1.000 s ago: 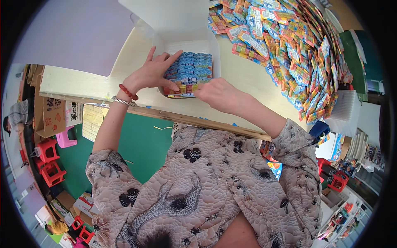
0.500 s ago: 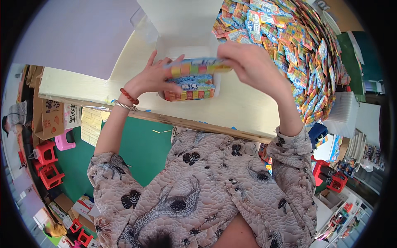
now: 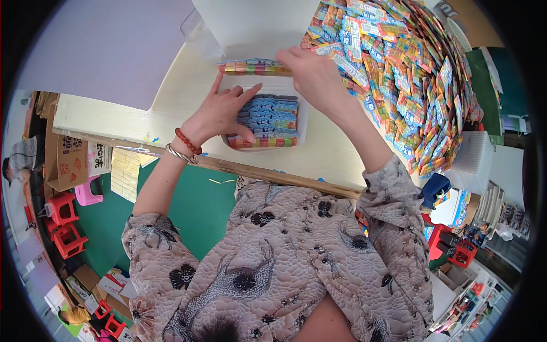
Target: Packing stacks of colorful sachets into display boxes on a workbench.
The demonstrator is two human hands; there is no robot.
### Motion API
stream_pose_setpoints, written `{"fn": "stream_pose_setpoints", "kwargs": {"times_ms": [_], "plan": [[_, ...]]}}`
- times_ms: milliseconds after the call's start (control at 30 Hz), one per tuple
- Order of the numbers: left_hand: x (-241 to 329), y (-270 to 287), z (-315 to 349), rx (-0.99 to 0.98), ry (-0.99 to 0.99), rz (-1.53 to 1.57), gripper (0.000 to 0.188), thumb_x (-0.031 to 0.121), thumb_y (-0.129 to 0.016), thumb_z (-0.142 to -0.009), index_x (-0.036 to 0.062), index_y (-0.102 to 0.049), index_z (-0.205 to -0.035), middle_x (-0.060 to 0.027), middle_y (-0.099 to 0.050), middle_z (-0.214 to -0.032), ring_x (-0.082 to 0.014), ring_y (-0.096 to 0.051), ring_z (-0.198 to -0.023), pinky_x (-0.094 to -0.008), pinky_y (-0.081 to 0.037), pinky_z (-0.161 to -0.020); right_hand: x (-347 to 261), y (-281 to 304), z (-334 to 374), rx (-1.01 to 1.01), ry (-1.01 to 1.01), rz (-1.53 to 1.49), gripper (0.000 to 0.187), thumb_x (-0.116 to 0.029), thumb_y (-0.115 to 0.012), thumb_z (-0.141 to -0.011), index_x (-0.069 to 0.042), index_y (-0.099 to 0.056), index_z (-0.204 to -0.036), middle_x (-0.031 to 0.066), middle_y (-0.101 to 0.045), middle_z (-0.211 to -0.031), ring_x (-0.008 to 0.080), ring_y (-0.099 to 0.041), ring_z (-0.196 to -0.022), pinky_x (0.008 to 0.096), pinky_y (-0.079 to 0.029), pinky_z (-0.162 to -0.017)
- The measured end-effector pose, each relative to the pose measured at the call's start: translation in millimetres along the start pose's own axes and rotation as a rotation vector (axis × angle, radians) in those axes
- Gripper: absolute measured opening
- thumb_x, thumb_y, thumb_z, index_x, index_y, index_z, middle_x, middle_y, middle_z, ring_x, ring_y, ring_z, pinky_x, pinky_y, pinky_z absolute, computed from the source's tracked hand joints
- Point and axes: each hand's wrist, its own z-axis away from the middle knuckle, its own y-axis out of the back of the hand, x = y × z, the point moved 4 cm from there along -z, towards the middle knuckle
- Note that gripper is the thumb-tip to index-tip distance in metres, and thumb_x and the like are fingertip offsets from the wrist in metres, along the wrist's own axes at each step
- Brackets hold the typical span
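A white plastic tub (image 3: 302, 122) stands on the table in front of me. Inside it, a row of colourful flat packets (image 3: 272, 117) with blue wavy tops is lined up on edge. My left hand (image 3: 225, 111) lies at the tub's left side, its fingers spread, the thumb against the nearest packets and the forefinger reaching toward the far end. Across the tub's far end is one more multicoloured strip-like packet (image 3: 253, 68). My right hand (image 3: 310, 74) pinches that packet by its right end; the fingertips are partly hidden.
A large heap of the same packets (image 3: 399, 74) covers the table's right side. Behind the tub rises a pale panel (image 3: 256, 25), and a grey-lilac sheet (image 3: 108, 51) lies at the left. Stacked clear containers (image 3: 473, 157) are beyond the heap. The table's wooden edge (image 3: 256, 172) runs before me.
The packet in my right hand has gone from over the middle of the tub to its far end. My left hand's fingers have shifted, uncovering more of the packet row.
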Motion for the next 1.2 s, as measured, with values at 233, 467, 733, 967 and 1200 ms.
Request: {"fn": "stream_pose_setpoints", "kwargs": {"times_ms": [233, 467, 733, 967, 1200], "plan": [[-3.8, -18.8, 6.2, 0.183, -0.048, 0.063, 0.096, 0.046, -0.079, -0.063, 0.0103, -0.037, -0.141, -0.0141, -0.050, -0.120, -0.0292, -0.046, -0.120, -0.0501, -0.025, -0.111, 17.9, -57.0, 2.4, -0.263, 0.080, -0.069, 0.016, -0.001, -0.055, -0.079, -0.004, -0.060, -0.094, 0.0169, -0.064, -0.086, 0.0368, -0.062, -0.083, 0.0462, -0.049, -0.070], [2.9, 5.7, 8.5, 0.393, 0.020, 0.024, 0.097, 0.031, -0.079, -0.069, 0.0091, -0.025, -0.146, -0.0146, -0.045, -0.129, -0.0326, -0.044, -0.122, -0.0502, -0.030, -0.106, 25.5, -53.4, 17.7, -0.417, 0.023, -0.253, 0.011, -0.003, -0.054, -0.081, -0.003, -0.060, -0.090, 0.0183, -0.064, -0.079, 0.0376, -0.062, -0.079, 0.0447, -0.048, -0.068], [14.0, -7.0, 15.2, -0.073, 0.016, 0.296, 0.077, 0.027, -0.069, -0.081, 0.0080, -0.031, -0.145, -0.0161, -0.048, -0.131, -0.0344, -0.049, -0.116, -0.0400, -0.042, -0.097, 2.4, -43.2, 40.4, -0.170, 0.226, 0.064, 0.011, -0.015, -0.062, -0.081, -0.006, -0.065, -0.088, 0.0084, -0.064, -0.082, 0.0268, -0.060, -0.085, 0.0369, -0.046, -0.076], [-3.4, -12.3, 8.4, -0.180, 0.010, 0.460, 0.070, 0.017, -0.066, -0.083, 0.0086, -0.033, -0.144, -0.0150, -0.047, -0.131, -0.0337, -0.049, -0.115, -0.0401, -0.042, -0.097, -44.1, -41.1, 73.9, -0.425, 0.163, -0.060, 0.017, -0.015, -0.065, -0.078, -0.008, -0.063, -0.093, 0.0057, -0.061, -0.083, 0.0232, -0.059, -0.087, 0.0357, -0.044, -0.079], [1.7, -9.9, 12.2, -0.085, -0.038, 0.366, 0.087, 0.011, -0.075, -0.069, 0.0115, -0.032, -0.145, -0.0136, -0.051, -0.122, -0.0330, -0.051, -0.109, -0.0401, -0.044, -0.094, -74.0, -36.6, 88.4, -0.445, 0.344, 0.058, 0.011, -0.008, -0.058, -0.077, -0.008, -0.059, -0.087, 0.0071, -0.059, -0.080, 0.0227, -0.062, -0.083, 0.0350, -0.047, -0.070]]}}
